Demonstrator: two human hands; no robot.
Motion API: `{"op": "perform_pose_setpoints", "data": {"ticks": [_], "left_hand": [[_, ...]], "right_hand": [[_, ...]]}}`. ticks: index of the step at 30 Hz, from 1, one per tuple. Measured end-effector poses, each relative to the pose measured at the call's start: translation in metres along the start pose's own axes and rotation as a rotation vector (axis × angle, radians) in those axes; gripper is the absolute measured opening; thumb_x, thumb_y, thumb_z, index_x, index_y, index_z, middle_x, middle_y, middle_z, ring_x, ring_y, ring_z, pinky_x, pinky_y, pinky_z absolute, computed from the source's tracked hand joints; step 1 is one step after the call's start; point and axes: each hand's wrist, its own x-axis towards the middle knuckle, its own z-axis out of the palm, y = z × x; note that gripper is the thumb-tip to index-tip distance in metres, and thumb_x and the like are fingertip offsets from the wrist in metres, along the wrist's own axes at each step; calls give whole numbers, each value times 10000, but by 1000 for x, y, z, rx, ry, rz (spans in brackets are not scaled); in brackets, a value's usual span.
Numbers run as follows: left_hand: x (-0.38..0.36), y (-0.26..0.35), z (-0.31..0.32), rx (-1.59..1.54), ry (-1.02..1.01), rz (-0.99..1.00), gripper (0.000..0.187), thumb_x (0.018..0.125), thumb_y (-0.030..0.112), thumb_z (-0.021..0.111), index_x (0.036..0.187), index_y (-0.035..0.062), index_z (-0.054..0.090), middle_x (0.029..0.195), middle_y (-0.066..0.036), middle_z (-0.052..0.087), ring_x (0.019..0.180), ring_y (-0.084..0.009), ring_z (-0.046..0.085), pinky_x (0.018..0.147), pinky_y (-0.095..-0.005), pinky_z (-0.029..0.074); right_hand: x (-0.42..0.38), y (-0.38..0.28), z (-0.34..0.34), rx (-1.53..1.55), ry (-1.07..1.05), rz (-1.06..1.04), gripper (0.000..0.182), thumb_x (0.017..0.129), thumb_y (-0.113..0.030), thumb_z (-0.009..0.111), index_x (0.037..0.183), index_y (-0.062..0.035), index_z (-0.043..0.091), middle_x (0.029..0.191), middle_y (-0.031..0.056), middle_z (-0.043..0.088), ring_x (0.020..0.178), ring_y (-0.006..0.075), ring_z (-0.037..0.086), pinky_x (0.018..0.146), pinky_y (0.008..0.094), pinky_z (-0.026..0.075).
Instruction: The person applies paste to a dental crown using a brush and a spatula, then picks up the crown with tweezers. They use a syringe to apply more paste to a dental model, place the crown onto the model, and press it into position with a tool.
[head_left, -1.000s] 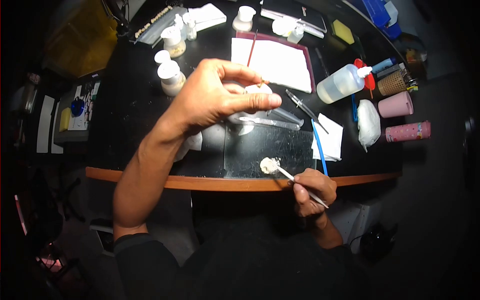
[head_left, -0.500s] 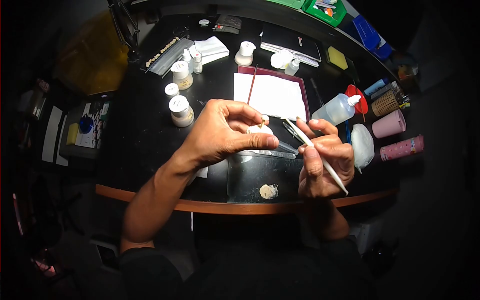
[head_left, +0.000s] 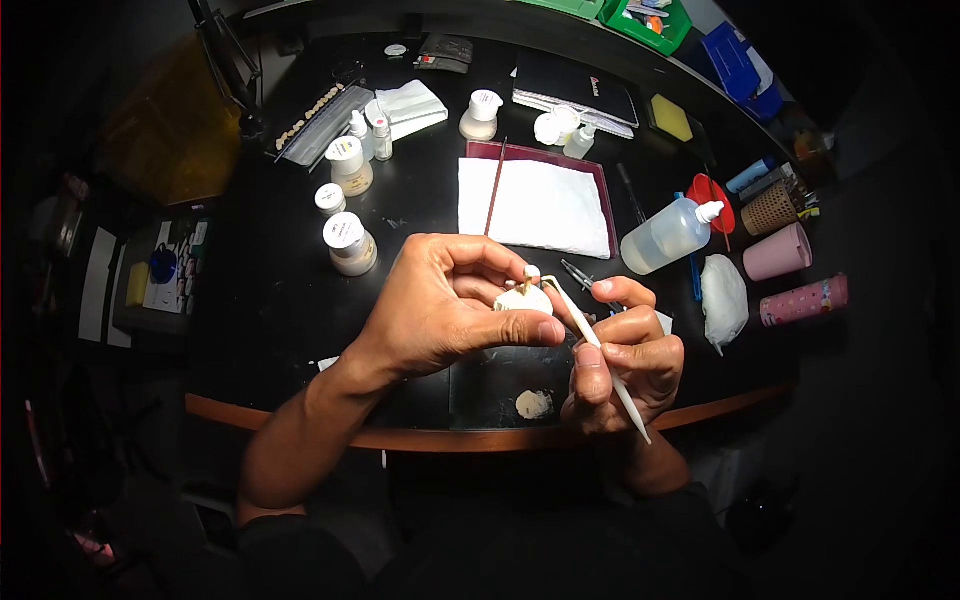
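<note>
My left hand (head_left: 440, 305) is closed around a small cream dental model (head_left: 524, 299), thumb in front and fingers behind. A white tooth-shaped piece (head_left: 532, 271) stands up at its top, right by my fingertips. My right hand (head_left: 625, 360) pinches a white dental hand tool (head_left: 600, 365) with a slim shaft. Its bent tip points up and left, close beside the tooth piece. Behind the right fingers a thin dark and metallic tool (head_left: 578, 272) shows in part. Below both hands, a dried cream smear (head_left: 534, 404) marks the black tabletop.
White paper (head_left: 530, 205) lies on a maroon tray, a thin brush (head_left: 497, 185) across it. Jars (head_left: 349, 250) line the left, with a row of tooth samples (head_left: 310, 115) behind. On the right are a squeeze bottle (head_left: 665, 238), a white bundle (head_left: 724, 300) and a pink cup (head_left: 777, 252).
Both hands have moved lower in view, and the right has shifted left. The tool's bent tip has come closer to the tooth piece in my left hand.
</note>
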Motion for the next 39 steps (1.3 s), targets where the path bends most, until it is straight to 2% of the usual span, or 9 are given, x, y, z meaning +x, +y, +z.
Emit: {"op": "perform_pose_setpoints", "data": {"ticks": [10, 16, 25, 27, 29, 31, 34, 39], "left_hand": [[0, -1, 3, -11, 10, 26, 500, 749, 71, 981, 1128, -89, 698, 1040, -149, 764, 945, -166, 769, 838, -261, 643], [0, -3, 3, 30, 32, 44, 488, 750, 61, 978, 1128, -83, 705, 1026, -144, 769, 939, -159, 769, 841, -262, 640], [1, -6, 1, 25, 35, 36, 483, 750, 67, 980, 1123, -83, 712, 1012, -141, 772, 923, -149, 766, 824, -248, 637], [1, -5, 1, -3, 26, 27, 485, 750, 69, 980, 1124, -85, 712, 1012, -141, 772, 921, -148, 766, 821, -244, 637], [1, -5, 1, 7, 30, 28, 487, 751, 74, 981, 1123, -86, 712, 1012, -141, 771, 919, -146, 765, 820, -242, 636], [1, -5, 2, 9, 30, 26, 489, 752, 80, 982, 1123, -87, 711, 1012, -142, 770, 918, -145, 765, 820, -241, 635], [1, -3, 2, 5, 25, 25, 491, 754, 92, 983, 1121, -88, 710, 1007, -142, 768, 920, -147, 765, 822, -241, 634], [0, -1, 2, 5, 17, 29, 498, 757, 104, 984, 1121, -91, 705, 996, -145, 763, 936, -158, 768, 827, -243, 635]], "right_hand": [[1, 1, 12, 106, 42, -4, 245, 911, 93, 595, 1084, -31, 473, 905, 124, 539, 1130, 314, 578, 1033, 505, 619], [-2, 3, 10, 50, 7, -5, 248, 910, 96, 598, 1082, -31, 470, 925, 134, 537, 1158, 313, 571, 1032, 519, 621], [1, 1, 13, 79, -7, -6, 269, 920, 118, 596, 1103, -27, 463, 957, 145, 527, 1170, 314, 560, 1016, 594, 618], [1, 1, 13, 60, 0, -3, 257, 921, 96, 601, 1097, -36, 466, 934, 133, 526, 1126, 301, 557, 1007, 577, 597], [3, -1, 13, -26, 25, 0, 223, 925, 34, 614, 1073, -57, 474, 857, 97, 534, 992, 260, 553, 992, 527, 527], [3, -1, 13, -46, 13, -1, 223, 924, 34, 614, 1071, -57, 472, 857, 95, 532, 988, 261, 553, 990, 524, 530], [3, 0, 10, 20, -52, -8, 271, 918, 115, 597, 1099, -30, 457, 960, 140, 518, 1157, 317, 558, 999, 581, 635], [5, -2, 9, -24, -67, -16, 272, 917, 114, 602, 1094, -34, 458, 954, 136, 523, 1143, 318, 564, 983, 567, 647]]}}
